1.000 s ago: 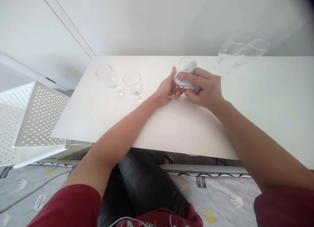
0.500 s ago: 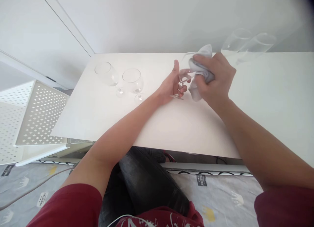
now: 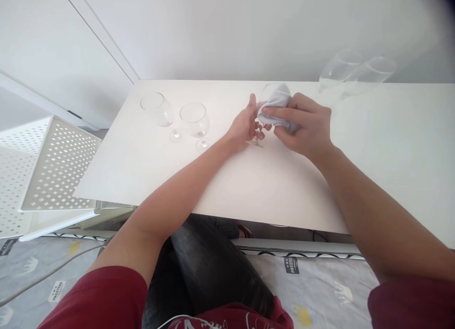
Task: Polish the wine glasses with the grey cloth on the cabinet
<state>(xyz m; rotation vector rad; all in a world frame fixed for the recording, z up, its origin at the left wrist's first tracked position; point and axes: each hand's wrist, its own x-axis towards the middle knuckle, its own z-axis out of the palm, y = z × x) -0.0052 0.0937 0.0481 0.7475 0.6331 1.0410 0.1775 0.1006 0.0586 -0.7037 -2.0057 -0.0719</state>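
Steadying a stemmed wine glass point(image 3: 262, 125) near the middle of the white table point(image 3: 249, 187), toward the far edge: left hand point(image 3: 245, 127) curled around the stem just above the foot, fingers closed on it, thumb pointing up beside the bowl. Pressing a grey cloth point(image 3: 275, 106) over the bowl with the right hand point(image 3: 305, 127), fingers held together and wrapped over the bunched fabric, thumb tucked under. Mostly hidden by cloth and hands, so only the rim's far edge, part of the stem and the foot showing; foot resting on the tabletop, glass upright as far as can be told. Standing well apart to the left, two empty wine glasses side by side: the farther left one point(image 3: 158, 111) and its neighbour point(image 3: 195, 120), both upright. Standing at the far right, against the wall, two more clear glasses point(image 3: 355, 73), close together. Sitting left of the table, lower down, a white perforated metal rack point(image 3: 53, 168).
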